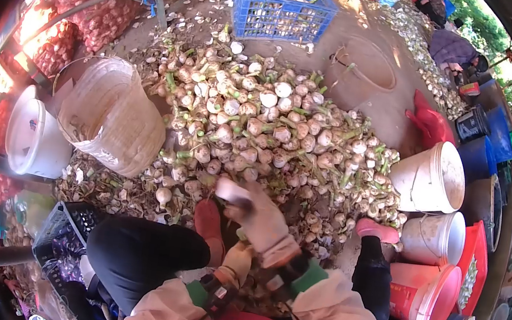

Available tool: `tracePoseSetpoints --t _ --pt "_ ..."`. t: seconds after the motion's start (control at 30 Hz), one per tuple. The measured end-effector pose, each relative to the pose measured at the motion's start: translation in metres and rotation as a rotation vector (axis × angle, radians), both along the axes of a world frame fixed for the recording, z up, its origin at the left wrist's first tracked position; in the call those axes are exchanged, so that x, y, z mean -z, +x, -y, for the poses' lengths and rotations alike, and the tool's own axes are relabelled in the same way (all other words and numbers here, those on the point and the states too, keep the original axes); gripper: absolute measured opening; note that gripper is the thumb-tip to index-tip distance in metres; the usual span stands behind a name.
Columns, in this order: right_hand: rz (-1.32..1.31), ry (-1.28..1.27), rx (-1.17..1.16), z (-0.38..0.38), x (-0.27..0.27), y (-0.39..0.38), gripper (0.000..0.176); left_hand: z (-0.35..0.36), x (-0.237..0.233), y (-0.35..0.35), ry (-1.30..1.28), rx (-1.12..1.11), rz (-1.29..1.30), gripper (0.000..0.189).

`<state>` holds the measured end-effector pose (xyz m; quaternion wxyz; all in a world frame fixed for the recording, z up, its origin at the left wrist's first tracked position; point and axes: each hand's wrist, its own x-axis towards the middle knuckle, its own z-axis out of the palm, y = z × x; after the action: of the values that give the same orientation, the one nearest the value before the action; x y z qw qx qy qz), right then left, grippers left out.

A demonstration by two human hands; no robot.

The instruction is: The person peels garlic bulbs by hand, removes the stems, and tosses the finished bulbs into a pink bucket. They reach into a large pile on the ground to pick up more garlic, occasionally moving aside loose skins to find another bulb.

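A large heap of garlic bulbs [274, 120], many with green stem stubs, spreads over the ground in front of me. My right hand [260, 223] reaches over the near edge of the heap, smeared by motion. A pale blurred shape lies at its fingers, and I cannot make out whether it is a held thing. Closer to my body is my left hand [238, 261], low between my knees, its fingers mostly hidden. Both hands look covered by light gloves, with dark bands and green cuffs at the wrists.
A blue crate [280, 23] of garlic stands beyond the heap. At left are a large whitish bucket [115, 117], a white bucket [39, 139] and red net sacks [98, 3]. White buckets [427, 177] and a red bucket [423, 295] line the right. Another person [454, 50] crouches far right.
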<state>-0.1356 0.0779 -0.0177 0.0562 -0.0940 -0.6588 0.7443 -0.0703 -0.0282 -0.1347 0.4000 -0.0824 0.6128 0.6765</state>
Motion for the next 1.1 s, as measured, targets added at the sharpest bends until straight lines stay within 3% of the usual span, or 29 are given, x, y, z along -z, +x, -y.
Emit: tracePoseSetpoints --t 0.03,0.07,0.13,0.2,0.27,0.4,0.47,0.53,0.57,0.6,0.63,0.67,0.73,0.8,0.83,0.87,0.93,1.07,1.1 --pt "0.154 -0.820 -0.127 0.008 -0.020 -0.026 0.056 0.002 -0.005 -0.007 0.045 0.136 -0.165 0.027" --pt "0.033 -0.294 -0.168 0.019 -0.027 -0.054 0.051 -0.005 0.025 -0.006 0.286 -0.053 0.195 0.028" --pt "-0.009 0.403 0.061 -0.011 -0.016 -0.081 0.062 -0.001 -0.021 -0.017 0.044 -0.005 0.220 0.023" --pt "0.030 1.130 0.273 -0.069 0.047 -0.101 0.060 -0.006 -0.024 -0.016 0.112 -0.027 0.277 0.023" --pt "0.589 1.242 0.124 -0.107 0.082 -0.101 0.055 -0.010 -0.036 -0.021 -0.047 0.122 0.280 0.024" --pt "0.698 1.020 0.122 -0.133 0.122 -0.095 0.048 -0.018 -0.012 -0.016 0.045 0.170 0.259 0.026" --pt "0.351 1.003 0.273 -0.136 0.135 -0.079 0.042 -0.021 -0.026 -0.024 -0.009 0.123 0.233 0.023" --pt "0.218 0.971 0.269 -0.125 0.115 -0.049 0.033 -0.012 0.002 -0.026 -0.121 0.225 -0.514 0.020" --pt "0.121 0.937 0.228 -0.115 0.100 -0.023 0.030 -0.017 0.026 -0.027 0.208 -0.103 0.099 0.032" --pt "-0.012 0.914 0.124 -0.096 0.062 0.004 0.025 -0.021 0.001 -0.043 0.373 -0.128 0.287 0.040" --pt "-0.103 0.895 -0.012 -0.080 0.041 0.029 0.026 -0.022 -0.013 -0.044 0.391 -0.296 0.482 0.040" --pt "-0.086 0.885 -0.141 -0.060 0.012 0.056 0.020 -0.027 -0.029 -0.045 0.631 -0.376 0.360 0.040" --pt "-0.239 0.777 -0.064 -0.034 -0.021 0.089 0.008 -0.014 -0.055 -0.044 0.352 -0.128 0.132 0.037" --pt "0.054 0.399 0.200 -0.038 -0.019 0.116 0.015 -0.021 -0.061 -0.031 0.425 -0.209 0.245 0.033" --pt "0.374 0.661 0.323 -0.044 -0.031 0.126 0.026 -0.025 -0.062 -0.025 0.492 -0.301 0.359 0.030" --pt "0.360 0.664 0.344 -0.042 -0.041 0.130 0.026 -0.027 -0.062 -0.018 0.501 -0.281 0.346 0.030" --pt "0.251 0.975 0.256 -0.031 -0.054 0.137 0.032 -0.031 -0.061 -0.005 0.506 -0.294 0.150 0.027" --pt "0.126 1.064 0.210 -0.007 -0.066 0.173 0.037 -0.021 -0.072 -0.003 0.461 -0.137 -0.010 0.026" --pt "0.117 1.067 0.222 -0.008 -0.079 0.187 0.037 -0.022 -0.079 -0.007 0.643 -0.193 0.078 0.027"
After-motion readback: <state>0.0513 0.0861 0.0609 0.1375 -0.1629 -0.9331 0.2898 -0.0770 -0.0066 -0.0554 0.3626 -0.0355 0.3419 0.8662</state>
